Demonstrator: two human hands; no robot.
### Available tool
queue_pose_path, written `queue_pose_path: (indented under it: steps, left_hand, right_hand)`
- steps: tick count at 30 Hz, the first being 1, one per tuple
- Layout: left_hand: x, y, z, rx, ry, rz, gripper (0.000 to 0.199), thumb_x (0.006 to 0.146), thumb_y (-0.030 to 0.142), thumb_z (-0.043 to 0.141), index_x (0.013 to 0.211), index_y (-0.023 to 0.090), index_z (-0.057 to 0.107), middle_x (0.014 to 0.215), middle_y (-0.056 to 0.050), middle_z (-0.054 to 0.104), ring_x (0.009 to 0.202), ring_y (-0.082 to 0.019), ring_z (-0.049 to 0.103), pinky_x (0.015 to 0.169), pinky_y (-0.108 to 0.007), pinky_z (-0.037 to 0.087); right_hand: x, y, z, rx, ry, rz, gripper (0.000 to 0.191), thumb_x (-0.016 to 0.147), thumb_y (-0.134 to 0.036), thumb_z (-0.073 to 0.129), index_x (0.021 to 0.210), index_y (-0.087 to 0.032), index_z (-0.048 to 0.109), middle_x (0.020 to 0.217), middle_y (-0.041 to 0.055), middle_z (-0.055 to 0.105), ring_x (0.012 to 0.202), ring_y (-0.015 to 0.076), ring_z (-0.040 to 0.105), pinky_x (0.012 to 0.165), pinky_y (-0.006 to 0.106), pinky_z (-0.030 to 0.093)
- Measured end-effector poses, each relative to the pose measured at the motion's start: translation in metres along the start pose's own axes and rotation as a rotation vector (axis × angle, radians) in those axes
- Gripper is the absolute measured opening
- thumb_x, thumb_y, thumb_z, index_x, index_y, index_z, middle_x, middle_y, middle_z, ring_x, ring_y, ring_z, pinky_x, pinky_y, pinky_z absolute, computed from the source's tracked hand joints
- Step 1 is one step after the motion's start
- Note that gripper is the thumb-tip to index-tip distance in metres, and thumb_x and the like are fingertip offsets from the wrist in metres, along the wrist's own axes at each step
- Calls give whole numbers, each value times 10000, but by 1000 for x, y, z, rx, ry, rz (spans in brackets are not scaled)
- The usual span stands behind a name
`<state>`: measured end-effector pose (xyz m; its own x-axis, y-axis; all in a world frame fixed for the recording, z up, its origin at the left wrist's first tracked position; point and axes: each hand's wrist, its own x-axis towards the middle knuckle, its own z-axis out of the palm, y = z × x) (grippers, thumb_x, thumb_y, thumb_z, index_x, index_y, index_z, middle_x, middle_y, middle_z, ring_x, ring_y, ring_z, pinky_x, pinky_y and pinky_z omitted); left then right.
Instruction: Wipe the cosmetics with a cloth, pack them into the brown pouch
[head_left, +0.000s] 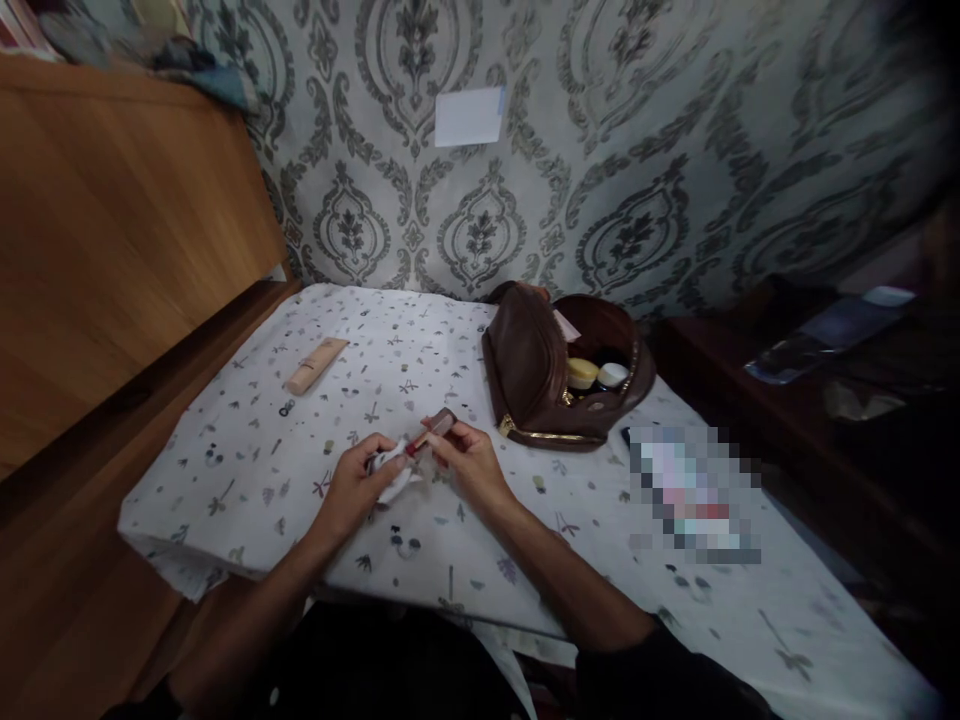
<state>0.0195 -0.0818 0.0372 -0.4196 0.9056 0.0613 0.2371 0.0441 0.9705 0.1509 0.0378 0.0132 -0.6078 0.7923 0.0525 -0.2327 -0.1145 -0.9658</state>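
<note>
Between my two hands, above the cloth-covered table, is a slim lip gloss tube [441, 421], brownish at its upper end and dark red at its lower end. The fingers of my right hand [476, 468] are closed around the upper part. My left hand [354, 488] is closed on a crumpled white tissue [396, 484], which is against the red end of the tube. Whether the tube is open or capped I cannot tell. To the right of my hands stands an unzipped brown leather bag [523, 350], holding a yellow-lidded jar [582, 373] and a white-lidded jar [613, 374].
A beige squeeze tube [318, 366] lies at the left of the patterned tablecloth [420, 335]. At the right lies a pixelated flat object [694, 495]. A wooden cabinet [127, 230] borders the left side, and a patterned wall [480, 220] stands behind.
</note>
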Motion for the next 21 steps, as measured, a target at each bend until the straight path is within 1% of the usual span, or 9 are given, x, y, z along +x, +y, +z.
queue_pose_path:
  steps: [2, 4, 8, 11, 13, 15, 17, 19, 21]
  left_hand:
    - [-2, 5, -2, 73, 32, 64, 246, 821, 430, 631, 822, 185, 619, 671, 39, 555, 601, -111, 469, 556, -216, 382]
    - [-4, 12, -5, 149, 74, 152, 191, 850, 379, 614, 857, 192, 645, 769, 14, 614, 719, -139, 544, 665, -241, 442]
    - [-3, 28, -7, 268, 110, 349, 178, 906, 316, 587, 1010, 202, 674, 937, -31, 648, 909, -175, 610, 829, -287, 474]
    - [-2, 32, -4, 396, 82, 485, 239, 933, 294, 563, 1137, 201, 647, 991, -53, 628, 934, -176, 619, 843, -295, 496]
    - [-2, 30, -1, 542, 61, 540, 264, 949, 284, 533, 1181, 206, 631, 1018, -62, 604, 891, -165, 613, 797, -289, 512]
    - [-2, 27, 1, 688, 58, 574, 271, 954, 250, 502, 1190, 220, 631, 1043, -65, 587, 846, -153, 598, 737, -274, 517]
    - [-2, 25, 1, 747, 57, 614, 280, 939, 192, 484, 1164, 230, 646, 1061, -67, 583, 852, -151, 595, 720, -265, 521]
    - [-2, 24, -1, 705, 45, 658, 283, 920, 152, 479, 1120, 226, 664, 1058, -71, 591, 907, -164, 604, 762, -277, 532]
    - [-1, 22, -6, 627, 55, 671, 261, 917, 163, 482, 1085, 221, 674, 1045, -73, 605, 963, -182, 612, 820, -304, 538]
  right_hand:
    - [-1, -2, -1, -105, -8, -103, 378, 718, -523, 760, 894, -197, 689, 803, 23, 672, 699, 159, 593, 647, 278, 476]
    - [-3, -5, -2, -195, -51, -175, 327, 789, -516, 698, 886, -207, 646, 855, 30, 679, 788, 183, 619, 722, 296, 492]
    - [-10, -10, -1, -458, -119, -275, 213, 849, -418, 638, 849, -213, 585, 810, 12, 639, 765, 176, 582, 718, 288, 469]
    - [-13, -9, 0, -586, -145, -352, 146, 833, -346, 634, 819, -215, 572, 759, 3, 601, 730, 174, 544, 714, 293, 444]
    - [-13, -8, 0, -609, -148, -384, 146, 825, -318, 625, 759, -215, 545, 730, -1, 571, 713, 170, 522, 699, 290, 424]
    - [-13, -6, 0, -617, -147, -377, 197, 812, -307, 628, 691, -215, 504, 698, -9, 542, 700, 163, 506, 672, 280, 402]
    - [-13, -5, 1, -605, -146, -337, 217, 794, -306, 649, 671, -213, 495, 679, -20, 533, 688, 155, 499, 652, 269, 390]
    - [-14, -4, 3, -560, -145, -276, 196, 782, -304, 662, 690, -211, 517, 668, -32, 542, 668, 143, 500, 628, 256, 388]
    - [-14, -5, 5, -479, -138, -208, 180, 790, -309, 655, 710, -211, 527, 654, -40, 561, 644, 133, 512, 598, 242, 391]
